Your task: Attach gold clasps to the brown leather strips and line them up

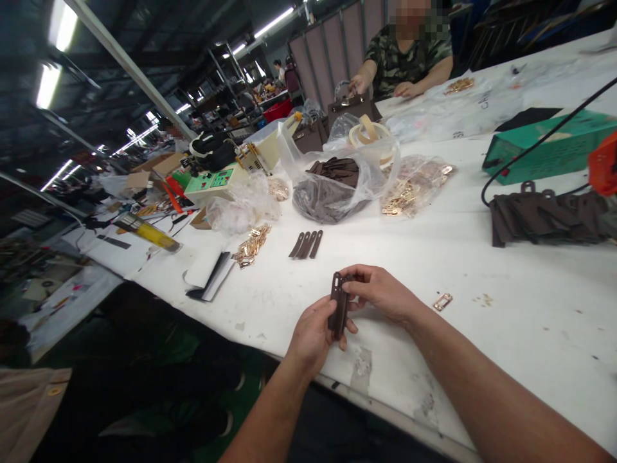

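A small stack of dark brown straps (339,310) with slotted, rounded ends stands upright between my hands, over the near table edge. My left hand (313,328) is wrapped round its lower part, thumb in front. At the upper end, the fingers of my right hand (376,290) pinch the straps. Several similar brown strips (306,244) lie side by side on the white table (385,247) beyond my hands. To the right of my right hand lies a gold-coloured metal frame piece (442,301). Loose gold-coloured metal parts (252,246) form a pile left of the strips.
Beyond are an open plastic bag of brown strips (332,186), a bag of metal parts (409,193) and tape rolls (370,136). At right, more brown straps (544,218) lie by a green box (549,146). A person (409,54) sits across the table, hands near a brown bag.
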The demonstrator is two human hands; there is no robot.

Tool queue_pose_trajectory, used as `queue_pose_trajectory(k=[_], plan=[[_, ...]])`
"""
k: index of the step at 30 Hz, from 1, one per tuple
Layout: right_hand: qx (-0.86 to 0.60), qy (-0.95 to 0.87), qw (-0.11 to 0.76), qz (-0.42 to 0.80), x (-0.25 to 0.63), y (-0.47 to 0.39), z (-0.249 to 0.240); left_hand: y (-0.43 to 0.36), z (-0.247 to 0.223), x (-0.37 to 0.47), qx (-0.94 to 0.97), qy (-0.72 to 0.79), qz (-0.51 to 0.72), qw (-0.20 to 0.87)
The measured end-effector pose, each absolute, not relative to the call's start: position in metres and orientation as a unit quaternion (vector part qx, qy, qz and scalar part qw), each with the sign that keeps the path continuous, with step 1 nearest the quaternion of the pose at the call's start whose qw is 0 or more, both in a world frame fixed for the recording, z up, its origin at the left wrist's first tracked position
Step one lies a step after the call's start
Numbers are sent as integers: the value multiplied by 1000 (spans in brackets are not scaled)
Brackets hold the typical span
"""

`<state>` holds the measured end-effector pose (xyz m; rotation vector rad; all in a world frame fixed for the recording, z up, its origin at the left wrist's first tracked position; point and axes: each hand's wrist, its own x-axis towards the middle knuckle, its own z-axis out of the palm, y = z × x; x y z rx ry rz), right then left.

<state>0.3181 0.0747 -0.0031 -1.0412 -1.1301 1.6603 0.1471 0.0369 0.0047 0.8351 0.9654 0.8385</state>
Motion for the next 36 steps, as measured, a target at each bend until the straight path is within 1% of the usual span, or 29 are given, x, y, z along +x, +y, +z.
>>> queue_pose_trajectory(k=[8, 14, 21, 27, 32, 36], plan=[[-440, -456, 433, 641, 320, 78, -6, 34, 6, 149, 413, 474, 374, 683], [-463, -449, 455, 613, 317, 78, -8, 32, 5, 151, 423, 472, 368, 680], [-453, -455, 445, 624, 316, 76, -7, 32, 2, 150, 487, 463, 342, 657], [-431, -445, 445, 646, 318, 77, -5, 32, 6, 152, 468, 459, 343, 673], [-407, -427, 461, 663, 320, 77, -5, 31, 9, 154, 424, 446, 368, 697], [-399, -423, 457, 673, 321, 77, -5, 31, 9, 154, 388, 438, 379, 717]])
